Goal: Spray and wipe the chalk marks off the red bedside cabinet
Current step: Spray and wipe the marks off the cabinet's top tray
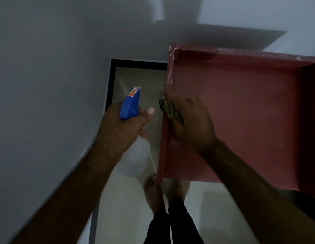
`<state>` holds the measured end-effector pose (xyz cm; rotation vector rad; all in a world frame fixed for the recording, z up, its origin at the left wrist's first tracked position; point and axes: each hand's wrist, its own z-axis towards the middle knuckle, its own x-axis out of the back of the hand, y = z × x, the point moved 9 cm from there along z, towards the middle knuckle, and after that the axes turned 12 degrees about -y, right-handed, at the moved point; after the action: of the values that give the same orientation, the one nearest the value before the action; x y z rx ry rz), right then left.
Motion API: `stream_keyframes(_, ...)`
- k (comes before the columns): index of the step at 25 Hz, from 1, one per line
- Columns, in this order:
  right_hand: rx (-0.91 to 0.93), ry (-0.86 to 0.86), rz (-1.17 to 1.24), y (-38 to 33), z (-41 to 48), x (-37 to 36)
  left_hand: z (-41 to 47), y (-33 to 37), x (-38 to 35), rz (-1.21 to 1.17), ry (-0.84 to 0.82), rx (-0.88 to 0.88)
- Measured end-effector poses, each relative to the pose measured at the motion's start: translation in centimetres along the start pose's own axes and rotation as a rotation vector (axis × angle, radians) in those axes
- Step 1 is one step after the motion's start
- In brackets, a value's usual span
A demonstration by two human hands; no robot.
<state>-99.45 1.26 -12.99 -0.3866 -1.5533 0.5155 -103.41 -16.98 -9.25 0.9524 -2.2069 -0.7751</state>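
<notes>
The red bedside cabinet fills the right half of the head view, seen from above, its top sunk inside a raised rim. White chalk smears run along the far rim and the far left corner. My right hand grips a striped cloth and presses it against the cabinet's left rim. My left hand holds a spray bottle with a blue head and clear body, just left of the cabinet, nozzle pointing away from me.
A grey wall stands close on the left. A narrow strip of pale floor with black skirting lies between the wall and the cabinet. My bare feet stand at the cabinet's near left corner.
</notes>
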Motion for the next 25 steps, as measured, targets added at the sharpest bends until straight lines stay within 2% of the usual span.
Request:
stream_keyframes(6,-0.018,0.025,-0.075,1.8,5.9,1.5,0.6,0.5,0.0,-0.023,0.024,0.015)
stream_keyframes(12,0.027,-0.055,-0.046,1.1,2.8,0.8,1.8,1.4,-0.2,-0.017,0.024,0.012)
stream_keyframes(20,-0.023,0.006,-0.137,2.7,9.3,2.9,3.1,2.2,-0.1,-0.033,0.038,0.023)
stream_keyframes(25,0.041,-0.047,-0.092,1.8,6.4,2.2,3.8,2.7,0.2,-0.038,0.038,0.010)
